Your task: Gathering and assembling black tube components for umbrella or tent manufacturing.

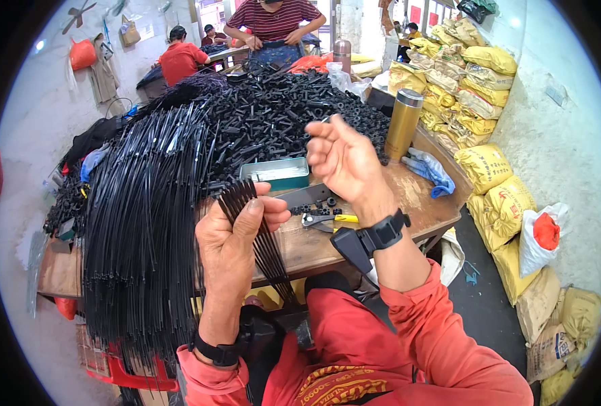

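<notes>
My left hand (236, 233) is closed around a fanned bundle of thin black rods (270, 254), whose lower ends hang past the table's front edge. To its right, my right hand (346, 162) is raised above the table with fingers curled and thumb and forefinger close together. Something small and pale shows at its fingertips, too small to name. Below and between the hands lie pliers (319, 219) with a yellow handle and several small black parts (307, 208). Behind them stands an open teal tin (292, 183) with thin pale pieces inside.
Black tubular parts (266, 122) are heaped across the wooden table (409, 196). Long black rods (144, 237) drape over its left side. A gold thermos (402, 125) and blue-grey glove (432, 172) sit at right. Yellow sacks (483, 169) line the wall. A person (276, 24) stands opposite.
</notes>
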The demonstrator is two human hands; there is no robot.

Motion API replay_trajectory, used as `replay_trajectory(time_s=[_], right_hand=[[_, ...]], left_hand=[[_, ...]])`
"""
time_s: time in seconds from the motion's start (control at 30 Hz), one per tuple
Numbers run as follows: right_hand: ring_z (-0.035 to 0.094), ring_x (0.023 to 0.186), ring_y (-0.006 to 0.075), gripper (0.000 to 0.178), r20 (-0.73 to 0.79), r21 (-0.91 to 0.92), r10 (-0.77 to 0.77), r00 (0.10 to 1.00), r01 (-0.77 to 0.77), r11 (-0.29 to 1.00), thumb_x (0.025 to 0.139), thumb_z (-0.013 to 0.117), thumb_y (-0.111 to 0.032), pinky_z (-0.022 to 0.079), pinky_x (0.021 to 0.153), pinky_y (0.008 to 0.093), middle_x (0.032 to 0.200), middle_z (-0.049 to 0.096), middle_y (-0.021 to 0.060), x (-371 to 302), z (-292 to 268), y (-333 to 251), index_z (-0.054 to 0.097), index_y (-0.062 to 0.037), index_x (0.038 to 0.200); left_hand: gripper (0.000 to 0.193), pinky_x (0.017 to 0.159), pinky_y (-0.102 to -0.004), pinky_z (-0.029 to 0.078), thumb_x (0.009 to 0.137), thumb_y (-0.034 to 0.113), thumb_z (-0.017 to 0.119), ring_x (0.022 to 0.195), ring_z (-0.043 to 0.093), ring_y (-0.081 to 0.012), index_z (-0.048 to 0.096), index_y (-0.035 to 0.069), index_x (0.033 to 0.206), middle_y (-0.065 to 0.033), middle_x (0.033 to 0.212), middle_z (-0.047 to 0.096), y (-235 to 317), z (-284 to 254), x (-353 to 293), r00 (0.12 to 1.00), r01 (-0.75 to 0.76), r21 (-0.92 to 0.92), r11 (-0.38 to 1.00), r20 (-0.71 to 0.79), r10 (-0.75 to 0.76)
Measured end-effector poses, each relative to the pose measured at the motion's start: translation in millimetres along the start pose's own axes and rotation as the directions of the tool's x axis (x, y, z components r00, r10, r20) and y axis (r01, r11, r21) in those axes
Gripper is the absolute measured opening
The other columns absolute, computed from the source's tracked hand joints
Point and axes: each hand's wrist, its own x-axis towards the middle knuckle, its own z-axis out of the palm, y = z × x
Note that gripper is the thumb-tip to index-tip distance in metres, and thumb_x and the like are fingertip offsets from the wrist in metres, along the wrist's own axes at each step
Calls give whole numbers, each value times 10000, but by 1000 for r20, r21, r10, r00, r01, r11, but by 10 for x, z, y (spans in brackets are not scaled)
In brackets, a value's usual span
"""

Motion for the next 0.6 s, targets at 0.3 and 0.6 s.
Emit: replay_trajectory(time_s=[0.3,0.6], right_hand=[[538,767,81,317,266,-679,-91,960,254,689,910,506,-283,442,663,249,825,598,30,-275,559,165,586,11,997],[581,827,178,357,569,-768,-139,811,584,261,793,647,-251,462,730,289,864,588,76,-362,743,23,597,-15,1057]], left_hand=[[220,663,-295,531,888,109,521,707,630,-195,551,-47,1041,-136,822,630,79,66,-38,999,-36,60,998,10,35],[265,633,-247,493,848,174,603,682,588,-139,585,-49,989,-98,801,631,51,48,-40,996,-87,144,986,29,84]])
